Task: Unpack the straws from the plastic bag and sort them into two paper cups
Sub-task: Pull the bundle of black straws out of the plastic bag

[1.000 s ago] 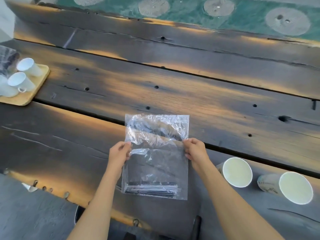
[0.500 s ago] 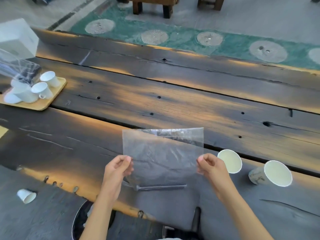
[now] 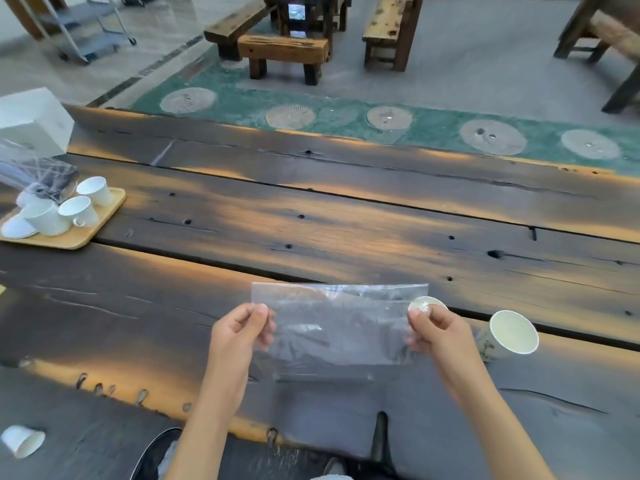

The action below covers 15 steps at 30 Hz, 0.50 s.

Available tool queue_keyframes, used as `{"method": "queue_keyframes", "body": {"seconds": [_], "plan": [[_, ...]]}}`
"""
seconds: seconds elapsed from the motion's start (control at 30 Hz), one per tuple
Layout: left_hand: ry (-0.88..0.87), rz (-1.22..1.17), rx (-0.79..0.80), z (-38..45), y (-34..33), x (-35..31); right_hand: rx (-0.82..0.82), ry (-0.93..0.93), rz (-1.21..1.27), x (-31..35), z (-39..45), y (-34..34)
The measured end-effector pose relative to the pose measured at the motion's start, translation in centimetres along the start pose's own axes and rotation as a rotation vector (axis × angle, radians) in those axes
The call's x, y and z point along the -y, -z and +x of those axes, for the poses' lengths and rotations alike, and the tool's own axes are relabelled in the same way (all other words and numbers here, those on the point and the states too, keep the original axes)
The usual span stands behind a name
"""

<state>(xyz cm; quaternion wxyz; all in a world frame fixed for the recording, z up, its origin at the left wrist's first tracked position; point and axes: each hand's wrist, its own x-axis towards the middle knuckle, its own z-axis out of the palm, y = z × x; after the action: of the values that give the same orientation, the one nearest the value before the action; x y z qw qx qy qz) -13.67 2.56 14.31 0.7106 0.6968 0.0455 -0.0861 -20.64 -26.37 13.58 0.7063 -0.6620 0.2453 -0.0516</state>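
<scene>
We hold the plastic bag (image 3: 337, 327) taut at lower centre, left hand (image 3: 239, 336) and right hand (image 3: 438, 332) fingers pinched on its side edges. Next, open its mouth; cups (image 3: 512, 332) wait at right.

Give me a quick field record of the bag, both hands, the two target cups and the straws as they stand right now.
bag: clear rectangular plastic bag, held up flat above the dark wooden plank table
left hand: pinch grip on the bag's left edge
right hand: pinch grip on the bag's right edge
near cup: white paper cup, partly hidden behind the bag and right hand
far cup: white paper cup with printed side, right of the hands, appears empty
straws: cannot make them out clearly in the bag
</scene>
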Motion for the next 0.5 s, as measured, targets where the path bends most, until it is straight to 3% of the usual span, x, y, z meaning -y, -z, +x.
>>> {"method": "queue_keyframes", "body": {"seconds": [0.13, 0.2, 0.27, 0.33, 0.4, 0.5], "plan": [[0.009, -0.022, 0.012, -0.8, -0.9, 0.1, -0.049, -0.054, -0.003, 0.1, -1.6, 1.3], [0.008, -0.002, 0.048, -1.1, -1.6, 0.2, -0.191, -0.003, -0.114, 0.5, -2.3, 1.5], [0.001, 0.03, 0.088, -1.4, -2.5, 0.2, -0.399, 0.138, -0.344, 1.1, -2.8, 1.3], [-0.016, 0.059, 0.13, -1.8, -3.5, 0.0, -0.44, 0.409, -0.511, 2.3, -3.2, 0.7], [-0.046, 0.088, 0.182, -2.2, -4.3, -0.3, -0.278, 0.666, -0.631, 3.6, -3.5, -0.4], [-0.093, 0.119, 0.252, -2.8, -5.3, -0.9, 0.099, 0.825, -0.719, 4.7, -3.6, -2.9]]}}
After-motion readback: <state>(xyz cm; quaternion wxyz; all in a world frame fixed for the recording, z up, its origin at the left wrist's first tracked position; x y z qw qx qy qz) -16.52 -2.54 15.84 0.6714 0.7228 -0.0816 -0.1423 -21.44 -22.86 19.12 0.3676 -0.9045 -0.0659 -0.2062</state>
